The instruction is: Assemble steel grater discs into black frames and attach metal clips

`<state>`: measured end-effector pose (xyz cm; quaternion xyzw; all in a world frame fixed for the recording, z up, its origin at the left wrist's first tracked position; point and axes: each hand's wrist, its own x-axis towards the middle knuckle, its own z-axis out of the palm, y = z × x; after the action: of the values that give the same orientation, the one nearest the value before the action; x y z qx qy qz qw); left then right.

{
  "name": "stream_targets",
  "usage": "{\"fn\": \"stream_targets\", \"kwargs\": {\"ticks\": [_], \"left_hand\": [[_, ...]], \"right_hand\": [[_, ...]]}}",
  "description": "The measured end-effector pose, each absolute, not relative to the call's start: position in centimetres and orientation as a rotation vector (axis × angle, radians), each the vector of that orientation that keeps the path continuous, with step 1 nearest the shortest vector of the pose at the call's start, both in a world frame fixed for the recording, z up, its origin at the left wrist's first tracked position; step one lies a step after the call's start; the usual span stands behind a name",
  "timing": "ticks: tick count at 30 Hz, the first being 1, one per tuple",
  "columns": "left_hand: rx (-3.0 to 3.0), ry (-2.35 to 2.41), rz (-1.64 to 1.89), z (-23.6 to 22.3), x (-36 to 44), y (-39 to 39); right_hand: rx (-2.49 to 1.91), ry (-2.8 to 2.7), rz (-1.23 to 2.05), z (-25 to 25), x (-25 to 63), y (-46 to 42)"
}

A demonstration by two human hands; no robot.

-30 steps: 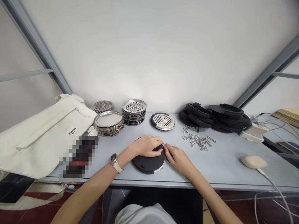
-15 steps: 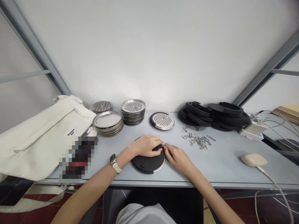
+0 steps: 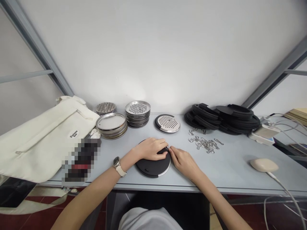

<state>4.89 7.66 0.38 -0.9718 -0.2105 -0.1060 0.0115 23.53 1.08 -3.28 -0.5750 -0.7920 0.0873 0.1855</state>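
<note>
A round black disc (image 3: pixel 153 167) with a silver metal rim along part of its edge lies flat near the front of the table. My left hand (image 3: pixel 152 149), with a watch on its wrist, lies over the disc's upper part, fingers curled and gripping it. At the disc's upper right edge, my right hand (image 3: pixel 182 160) is closed in a pinch. Between the fingertips of both hands a bit of a small metal clip (image 3: pixel 166 148) shows; most of it is hidden. Loose metal clips (image 3: pixel 206 145) lie in a heap to the right.
A perforated metal grater disc in a black holder (image 3: pixel 168 123) sits behind my hands. Stacked metal discs (image 3: pixel 111 126) and grater discs (image 3: pixel 137 114) stand left. Black rings (image 3: pixel 202 116) are piled right, near a cream corded device (image 3: pixel 264 164). A cream bag (image 3: pixel 50 140) covers the left end.
The view shifts slightly. Both hands stay at the disc's upper right edge, with only tiny finger movement around the metal clip.
</note>
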Motion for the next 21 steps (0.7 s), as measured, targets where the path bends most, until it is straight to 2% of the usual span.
{"fn": "stream_targets", "kwargs": {"ticks": [21], "left_hand": [[-3.014,-0.636,-0.325,0.64,4.83,7.51]], "right_hand": [[-1.584,-2.239,0.241,-3.36,23.60,1.00]]}}
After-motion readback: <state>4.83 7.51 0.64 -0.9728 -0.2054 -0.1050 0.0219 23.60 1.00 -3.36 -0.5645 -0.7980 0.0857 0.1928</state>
